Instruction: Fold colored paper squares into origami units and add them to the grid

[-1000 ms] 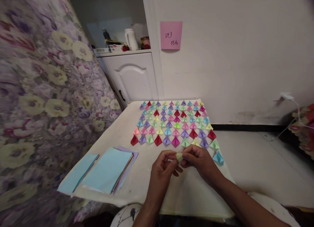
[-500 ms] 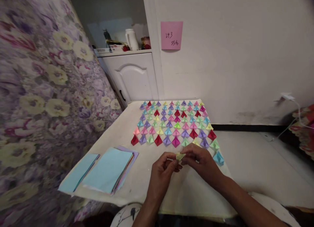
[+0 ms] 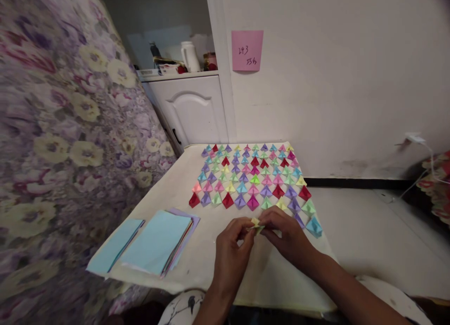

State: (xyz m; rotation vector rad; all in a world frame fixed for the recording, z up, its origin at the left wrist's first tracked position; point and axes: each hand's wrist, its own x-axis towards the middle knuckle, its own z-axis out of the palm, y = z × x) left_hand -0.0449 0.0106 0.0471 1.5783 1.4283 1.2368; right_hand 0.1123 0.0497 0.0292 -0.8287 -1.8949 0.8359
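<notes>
Between my fingertips is a small folded piece of pale yellow paper (image 3: pixel 256 225), held just above the front of the table. My left hand (image 3: pixel 234 250) pinches its left side, and my right hand (image 3: pixel 286 233) pinches its right side. Behind my hands, rows of small folded paper pieces (image 3: pixel 253 202) in red, purple, green, pink, blue and yellow cover the far part of the table. A blue folded piece (image 3: pixel 314 226) lies right of my right hand, with a purple one (image 3: pixel 299 219) partly hidden behind that hand.
On the table's left lie a stack of coloured paper sheets (image 3: pixel 158 240) and a narrower stack of blue paper (image 3: pixel 117 243). The cream tablecloth (image 3: pixel 197 254) reaches the near edge. A floral curtain (image 3: pixel 70 151) hangs at left; a white cabinet (image 3: pixel 197 109) and wall stand behind.
The yellow paper has been turned between my fingers and shows a different face. Both hands keep pinching it in about the same place. The view has shifted slightly.
</notes>
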